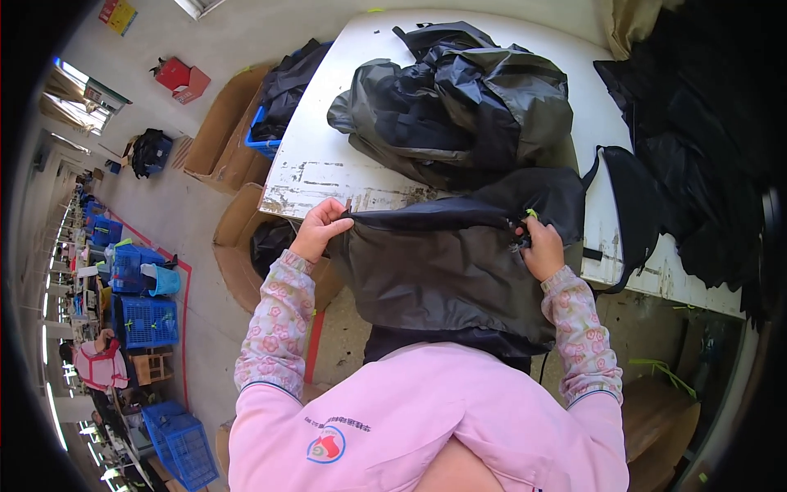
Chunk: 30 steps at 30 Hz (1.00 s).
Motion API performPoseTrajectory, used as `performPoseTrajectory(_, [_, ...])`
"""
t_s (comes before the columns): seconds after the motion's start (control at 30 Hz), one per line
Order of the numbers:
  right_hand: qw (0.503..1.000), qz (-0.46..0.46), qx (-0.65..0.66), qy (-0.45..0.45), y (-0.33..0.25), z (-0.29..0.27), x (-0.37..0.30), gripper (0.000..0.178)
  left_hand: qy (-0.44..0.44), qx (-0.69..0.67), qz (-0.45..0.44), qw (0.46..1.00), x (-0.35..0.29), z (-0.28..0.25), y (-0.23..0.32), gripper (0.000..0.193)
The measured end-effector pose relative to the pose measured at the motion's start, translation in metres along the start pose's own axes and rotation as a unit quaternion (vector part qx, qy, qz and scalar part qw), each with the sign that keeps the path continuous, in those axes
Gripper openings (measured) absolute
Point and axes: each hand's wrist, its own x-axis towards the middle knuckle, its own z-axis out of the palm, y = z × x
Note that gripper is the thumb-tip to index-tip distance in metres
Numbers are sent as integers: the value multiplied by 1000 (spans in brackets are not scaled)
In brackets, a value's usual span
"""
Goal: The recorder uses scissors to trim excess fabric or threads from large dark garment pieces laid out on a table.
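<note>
A dark grey-brown sheet of thin fabric (pixel 443 271), sewn like a bag or cover, hangs over the front edge of the white table (pixel 316 123) toward my lap. My left hand (pixel 320 230) pinches its upper left corner between thumb and fingers. At the upper right, my right hand (pixel 542 248) is closed on the same fabric's edge. A small dark item with a yellow-green tip (pixel 532 213) pokes out of the right fingers; its kind is unclear. The black upper edge is stretched between both hands. Just beyond lies a heap of similar dark fabric pieces (pixel 459 107).
More black fabric (pixel 689 164) is piled along the right side. Left of the table stand cardboard boxes (pixel 225 123) and a blue crate (pixel 264 135) with dark fabric. Farther left, blue crates (pixel 147 320) line a red floor line, and a person in pink (pixel 102 361) sits there.
</note>
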Motion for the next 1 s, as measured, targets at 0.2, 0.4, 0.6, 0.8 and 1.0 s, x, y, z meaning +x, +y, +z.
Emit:
performPoseTrajectory(0.2, [968, 41, 239, -60, 5, -41, 4, 24, 9, 59, 7, 998, -4, -13, 17, 13])
performPoseTrajectory(0.4, [912, 118, 377, -110, -5, -93, -5, 24, -9, 64, -12, 998, 3, -6, 10, 9])
performPoseTrajectory(0.6, [911, 168, 362, -102, 16, -89, -16, 23, -20, 11, -30, 999, 5, 15, 3, 19])
performPoseTrajectory(0.8, [915, 203, 337, -92, 38, -76, -28, 21, -118, 19, -42, 992, 1, 25, 8, 38])
performPoseTrajectory(1.0, [914, 208, 332, -110, 46, -63, -25, 23, -154, 0, -77, 985, -7, 27, 4, 41])
